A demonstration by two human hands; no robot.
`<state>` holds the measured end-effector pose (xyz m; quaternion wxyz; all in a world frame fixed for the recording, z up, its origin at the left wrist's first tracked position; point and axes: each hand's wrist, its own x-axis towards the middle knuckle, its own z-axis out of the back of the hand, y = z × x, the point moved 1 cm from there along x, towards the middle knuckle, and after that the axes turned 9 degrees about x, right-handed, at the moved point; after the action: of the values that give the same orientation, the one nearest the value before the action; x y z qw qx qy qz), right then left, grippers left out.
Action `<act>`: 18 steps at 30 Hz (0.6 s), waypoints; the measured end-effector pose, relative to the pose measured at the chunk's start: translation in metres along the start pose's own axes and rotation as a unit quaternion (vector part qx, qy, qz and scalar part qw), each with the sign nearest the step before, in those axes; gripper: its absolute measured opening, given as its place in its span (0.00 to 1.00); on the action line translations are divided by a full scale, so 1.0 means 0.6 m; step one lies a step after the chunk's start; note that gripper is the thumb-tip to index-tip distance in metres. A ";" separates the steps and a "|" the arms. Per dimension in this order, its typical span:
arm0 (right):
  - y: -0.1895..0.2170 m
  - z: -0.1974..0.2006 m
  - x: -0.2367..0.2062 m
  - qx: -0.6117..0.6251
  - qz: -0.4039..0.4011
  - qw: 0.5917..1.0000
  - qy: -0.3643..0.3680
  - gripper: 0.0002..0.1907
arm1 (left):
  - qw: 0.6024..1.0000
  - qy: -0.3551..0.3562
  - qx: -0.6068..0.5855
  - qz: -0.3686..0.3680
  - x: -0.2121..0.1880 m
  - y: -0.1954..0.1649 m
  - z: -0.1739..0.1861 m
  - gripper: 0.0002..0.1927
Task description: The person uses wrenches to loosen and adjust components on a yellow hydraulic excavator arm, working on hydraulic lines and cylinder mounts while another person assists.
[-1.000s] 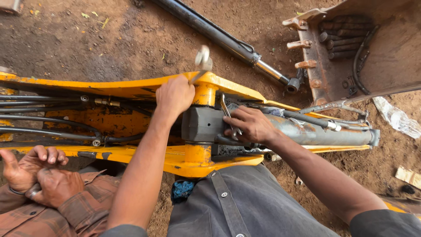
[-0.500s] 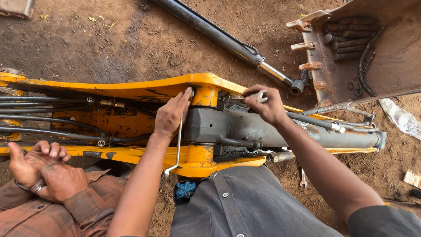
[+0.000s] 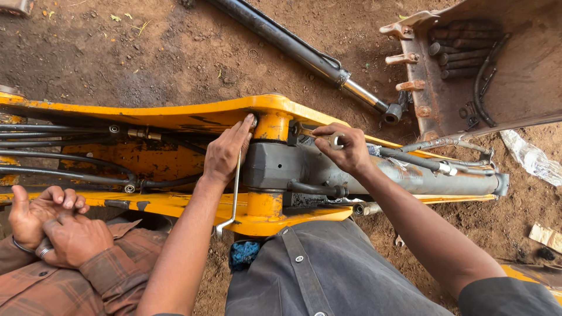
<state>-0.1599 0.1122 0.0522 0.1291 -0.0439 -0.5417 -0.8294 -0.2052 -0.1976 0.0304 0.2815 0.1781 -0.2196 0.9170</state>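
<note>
At far left, another person's clasped hands [image 3: 50, 225] rest on a plaid sleeve beside the yellow boom [image 3: 175, 117]. Our left hand [image 3: 225, 153] closes its fingers around a thin metal rod [image 3: 235, 190] at the boom's yellow pivot. To the right, our right hand [image 3: 345, 149] grips a wrench [image 3: 335, 139] above the grey hydraulic cylinder [image 3: 410, 175]; a rusty bucket [image 3: 515, 70] lies beyond.

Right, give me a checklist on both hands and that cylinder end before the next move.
1. Left hand holds the thin metal rod: ok.
2. Right hand holds the small metal ring: ok.
3. Grey hydraulic cylinder seated between the yellow boom plates: ok.
4. Pin fully in: cannot tell.
5. Other person's hands off the cylinder: ok.
</note>
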 end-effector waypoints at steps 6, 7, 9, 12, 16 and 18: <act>-0.014 -0.002 0.021 0.034 -0.101 0.994 0.002 0.09 | 0.999 -0.029 0.021 -0.005 0.026 -0.015 0.014 0.17; -0.010 -0.002 0.023 0.015 -0.052 0.998 0.019 0.09 | 1.000 -0.019 0.011 0.001 0.037 -0.018 0.016 0.14; 0.002 -0.004 0.019 -0.026 0.049 0.997 0.054 0.12 | 0.996 0.063 0.030 0.063 0.062 -0.025 0.018 0.11; 0.026 -0.011 -0.004 -0.133 0.242 0.945 0.175 0.23 | 0.952 0.216 0.082 0.202 0.101 -0.035 0.013 0.14; 0.030 -0.012 -0.029 -0.165 0.228 0.951 0.131 0.24 | 0.935 0.236 0.078 0.255 0.133 -0.035 0.011 0.15; 0.020 -0.007 -0.035 -0.134 0.208 0.960 0.131 0.23 | 0.948 0.222 0.048 0.222 0.122 -0.031 0.016 0.13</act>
<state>-0.1361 0.1072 0.0568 0.3617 -0.0633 -0.3829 -0.8476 -0.2491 -0.1566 0.0773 0.1039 -0.0699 -0.1408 0.9821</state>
